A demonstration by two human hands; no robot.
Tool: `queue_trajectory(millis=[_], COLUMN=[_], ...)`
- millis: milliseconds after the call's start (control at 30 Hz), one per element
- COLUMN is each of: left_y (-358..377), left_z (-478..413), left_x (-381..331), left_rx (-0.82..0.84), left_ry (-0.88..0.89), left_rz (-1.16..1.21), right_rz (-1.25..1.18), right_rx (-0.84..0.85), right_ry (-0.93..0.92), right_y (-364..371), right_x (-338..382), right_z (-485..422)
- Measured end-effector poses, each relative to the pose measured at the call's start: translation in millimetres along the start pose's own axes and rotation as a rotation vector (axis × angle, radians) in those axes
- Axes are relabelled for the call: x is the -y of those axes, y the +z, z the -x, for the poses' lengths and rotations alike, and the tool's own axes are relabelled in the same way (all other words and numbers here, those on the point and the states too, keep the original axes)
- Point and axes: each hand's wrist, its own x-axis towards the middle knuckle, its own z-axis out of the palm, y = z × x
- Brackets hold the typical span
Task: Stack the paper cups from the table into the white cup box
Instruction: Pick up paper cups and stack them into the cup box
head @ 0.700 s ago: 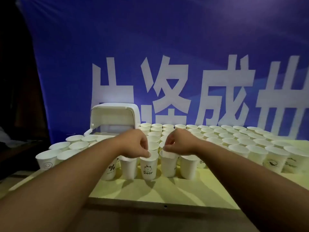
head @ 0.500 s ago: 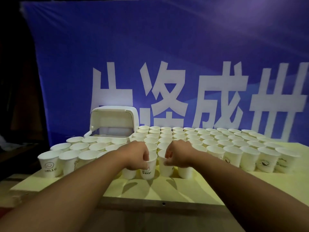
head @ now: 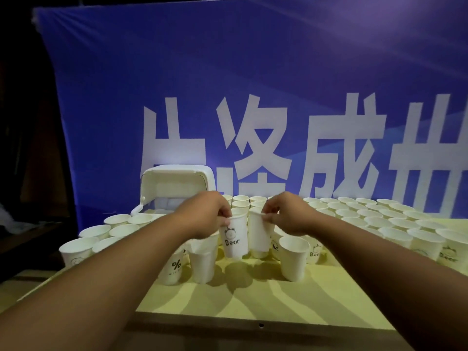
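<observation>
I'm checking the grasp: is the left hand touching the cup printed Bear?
Touching. The head view shows the left hand pinching the rim of the Bear cup at its top, with the fingers curled over the edge.

**Dim, backlit, bent at the edges**

Light from beyond the paper cups (head: 293,259) throws soft, fanned shadows across the yellow table (head: 253,295) toward the camera. The blue banner (head: 228,72) glows unevenly, with pale streaks at upper right. The left edge falls to black, and wide-angle distortion bows the banner's side.
</observation>
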Motion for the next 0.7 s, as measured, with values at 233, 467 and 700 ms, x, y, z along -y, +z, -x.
queue_trajectory(millis=[233,467,700], left_y=[-33,-24,0], left_z=[-33,-74,-113], left_x=[40,89,134], left_rx=[-0.113,-0.183,-0.137], left_ry=[-0.075,-0.183,-0.293], left_rz=[-0.031,-0.063,-0.099], right_rz=[-0.115,-0.232,-0.297], right_rx=[-0.162,-0.255,-0.286], right_ry=[0.010,0.059,0.028], right_y=[-8,29,63], right_x=[18,31,43], right_z=[-48,-119,-172])
